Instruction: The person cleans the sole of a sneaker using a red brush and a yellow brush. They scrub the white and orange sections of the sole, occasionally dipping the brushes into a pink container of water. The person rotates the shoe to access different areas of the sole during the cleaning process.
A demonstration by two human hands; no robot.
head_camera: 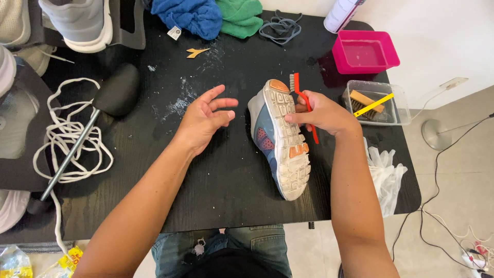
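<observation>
View from above of a black table (216,201) with 2 bare forearms reaching in from the near edge. The right hand (321,113) is closed around the handle of a red brush (303,100), with its fingers also resting on the sole of a sneaker (280,136). The sneaker lies on its side at the centre right of the table, its pale grey sole with orange patches turned up and toward the right, blue upper facing left, toe toward the near edge. The brush's bristle head shows just past the far end of the sole, by the heel. The left hand (206,119) hovers just left of the sneaker, empty, fingers spread and slightly curled, not touching it. On the far right stand a pink tub (365,51) and, nearer, a clear plastic box (378,105) holding brushes. White disposable gloves (386,175) lie at the right edge. On the left lie loose white laces (67,139) and a black shoe tree (110,100) on a metal rod. Blue and green cloths (211,16) sit at the far edge.
</observation>
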